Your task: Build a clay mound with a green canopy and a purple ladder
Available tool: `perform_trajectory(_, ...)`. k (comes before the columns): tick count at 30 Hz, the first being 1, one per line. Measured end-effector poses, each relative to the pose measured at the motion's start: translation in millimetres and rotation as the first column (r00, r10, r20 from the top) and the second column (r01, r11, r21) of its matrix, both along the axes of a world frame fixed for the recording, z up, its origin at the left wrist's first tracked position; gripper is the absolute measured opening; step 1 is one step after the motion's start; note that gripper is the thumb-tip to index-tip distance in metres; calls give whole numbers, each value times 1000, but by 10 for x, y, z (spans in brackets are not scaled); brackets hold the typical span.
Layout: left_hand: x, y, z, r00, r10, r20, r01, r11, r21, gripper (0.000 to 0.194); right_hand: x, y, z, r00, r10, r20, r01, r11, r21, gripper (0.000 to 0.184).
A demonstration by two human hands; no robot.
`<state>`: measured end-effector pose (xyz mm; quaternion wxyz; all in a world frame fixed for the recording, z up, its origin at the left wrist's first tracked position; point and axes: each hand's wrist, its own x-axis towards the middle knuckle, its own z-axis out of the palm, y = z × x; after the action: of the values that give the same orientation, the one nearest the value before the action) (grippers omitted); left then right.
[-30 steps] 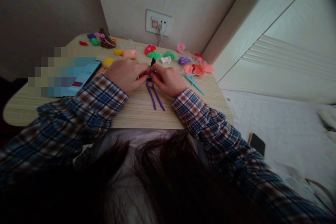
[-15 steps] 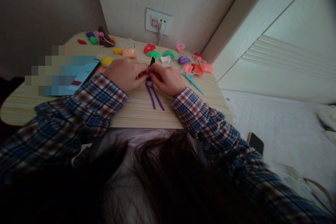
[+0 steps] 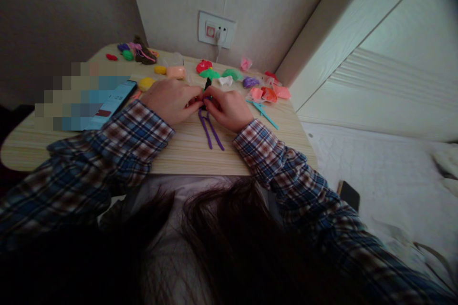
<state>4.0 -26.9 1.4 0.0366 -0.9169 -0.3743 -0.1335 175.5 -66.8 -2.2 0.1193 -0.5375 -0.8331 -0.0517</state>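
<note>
My left hand [image 3: 175,100] and my right hand [image 3: 229,107] meet over the table, fingertips pinched close together on purple modelling clay [image 3: 210,132]. Two thin purple strands of it hang down toward me and lie on the wood. A dark piece [image 3: 208,84] sticks up just beyond the fingertips, with a bit of green beside it. The upper end of the purple clay is partly hidden by the fingers. Right of my right hand lie light-blue sticks [image 3: 265,113], which look like modelling tools.
Along the back of the wooden table [image 3: 171,162] lie several coloured clay lumps and packets, among them a yellow lump [image 3: 146,84] and a purple packet [image 3: 251,82]. A lit device screen [image 3: 114,100] is at the left. A dark phone [image 3: 348,195] rests on the white bedding.
</note>
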Motion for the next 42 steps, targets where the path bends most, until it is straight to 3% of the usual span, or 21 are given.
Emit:
perform_trajectory(7,-20,33,-38,988,-122,96,118,992,41,50,2,-8,8,1000,0,-10,0,1000,7,32)
perform_trajectory(15,14,-9,10,1000,25,1,-25,999,-33,48,3,-5,2,999,8,-33,-7,1000,24,30)
perform_trajectory(22,-12,24,-27,997,-68,48,65,996,65,49,3,-2,1,999,17,-47,-16,1000,19,29)
perform_trajectory(30,12,3,0,999,-39,33,39,999,2,41,4,4,-7,999,32,-26,-32,999,-4,29)
perform_trajectory(42,-40,101,-104,994,-111,6,111,993,-25,40,7,26,-36,998,59,21,-57,997,-58,29)
